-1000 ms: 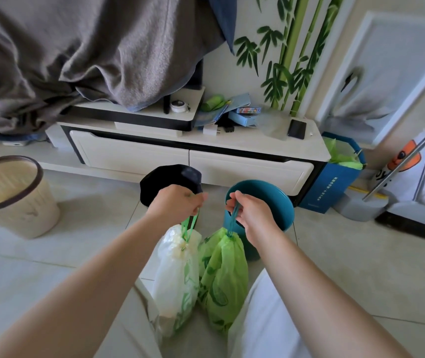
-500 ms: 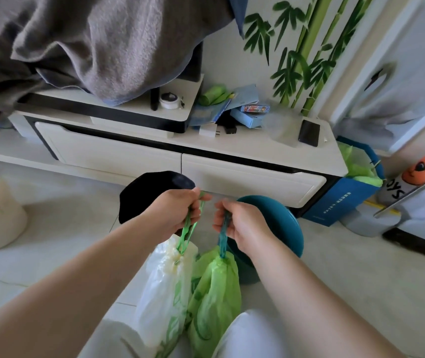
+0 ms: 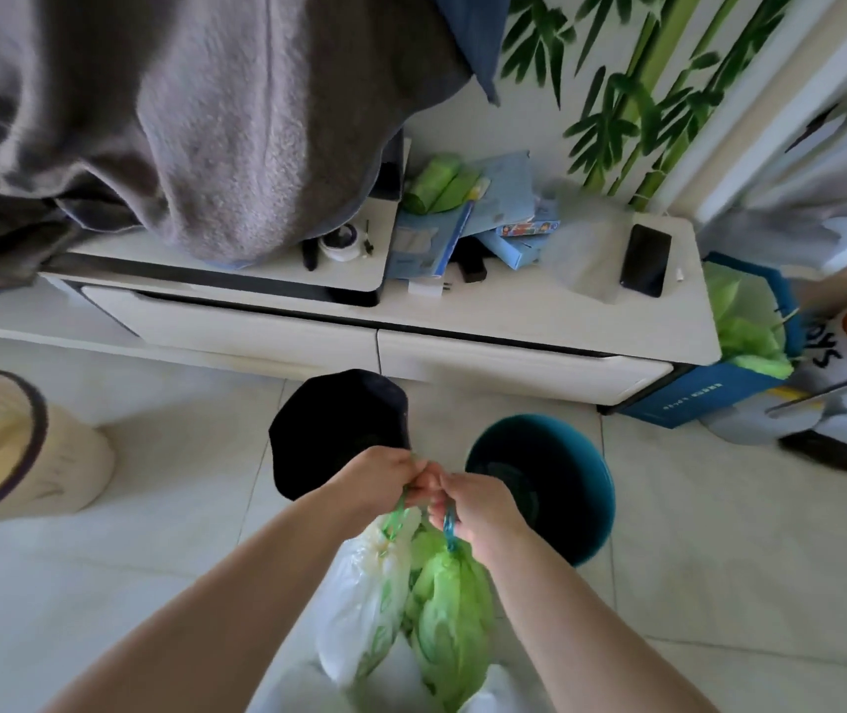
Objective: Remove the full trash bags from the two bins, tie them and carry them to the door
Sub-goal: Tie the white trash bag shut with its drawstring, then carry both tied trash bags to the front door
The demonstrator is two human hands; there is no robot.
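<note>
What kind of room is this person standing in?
Probably a living room or bedroom in a home. A low white cabinet with drawers stands against a wall painted with bamboo, a phone lies on top, and small bins sit on the tiled floor.

"oys" on white bag (image 3: 833,352) far right, blue box (image 3: 704,398) txt illegible

Black phone (image 3: 646,259) on white cabinet (image 3: 514,321)
</note>
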